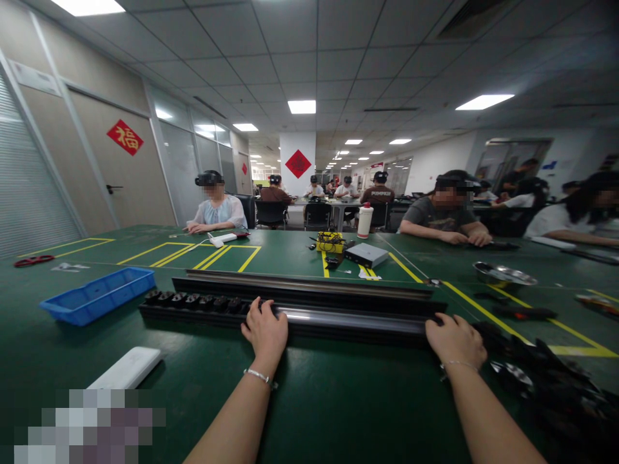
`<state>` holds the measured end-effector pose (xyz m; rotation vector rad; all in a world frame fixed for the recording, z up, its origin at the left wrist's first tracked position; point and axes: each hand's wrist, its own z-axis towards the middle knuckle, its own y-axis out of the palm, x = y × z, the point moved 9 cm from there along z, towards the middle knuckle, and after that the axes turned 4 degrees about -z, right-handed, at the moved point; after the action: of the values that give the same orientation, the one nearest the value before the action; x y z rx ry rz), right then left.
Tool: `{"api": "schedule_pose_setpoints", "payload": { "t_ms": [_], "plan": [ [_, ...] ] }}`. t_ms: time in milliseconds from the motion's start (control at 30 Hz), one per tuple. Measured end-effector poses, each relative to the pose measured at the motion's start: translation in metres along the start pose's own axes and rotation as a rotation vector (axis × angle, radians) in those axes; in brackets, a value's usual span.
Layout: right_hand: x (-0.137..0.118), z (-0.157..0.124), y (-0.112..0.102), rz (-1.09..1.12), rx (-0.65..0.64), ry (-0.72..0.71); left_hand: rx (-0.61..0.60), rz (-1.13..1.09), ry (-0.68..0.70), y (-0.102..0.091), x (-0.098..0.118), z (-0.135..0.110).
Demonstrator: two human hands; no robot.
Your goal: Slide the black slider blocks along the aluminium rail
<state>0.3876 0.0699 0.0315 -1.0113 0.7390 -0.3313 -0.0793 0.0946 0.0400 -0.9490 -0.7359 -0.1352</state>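
Note:
A long black rail [358, 322] lies crosswise on the green table in front of me. Its left part holds a row of several small black parts [193, 301], while a smooth, shiny dark surface covers the rest. My left hand [265, 330] grips the rail near its middle, where the row ends, with the fingers curled over the far side. Around the right end my right hand [457, 343] is closed, its fingertips partly hidden. A second long dark strip [300, 285] lies just behind, parallel to the rail.
Left stands a blue tray [99, 296], with a white block-shaped item [128, 367] nearer me. At right are a metal bowl [505, 274] and a pile of black parts [556, 380]. A grey box [367, 254] and white bottle [365, 220] stand beyond. People sit across the table.

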Motion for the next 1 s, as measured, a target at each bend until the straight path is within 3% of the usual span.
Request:
{"api": "schedule_pose_setpoints", "payload": {
  "t_ms": [167,367,1000],
  "plan": [
    [0.002,0.001,0.002,0.007,-0.072,0.020,0.022,0.016,0.018,0.000,0.000,0.000],
    [0.003,0.005,0.002,0.060,-0.020,0.003,0.027,0.027,0.033,0.001,0.001,0.000],
    [0.003,0.009,0.007,0.080,-0.060,-0.001,0.024,-0.008,0.048,0.004,0.004,-0.003]
  ]
}}
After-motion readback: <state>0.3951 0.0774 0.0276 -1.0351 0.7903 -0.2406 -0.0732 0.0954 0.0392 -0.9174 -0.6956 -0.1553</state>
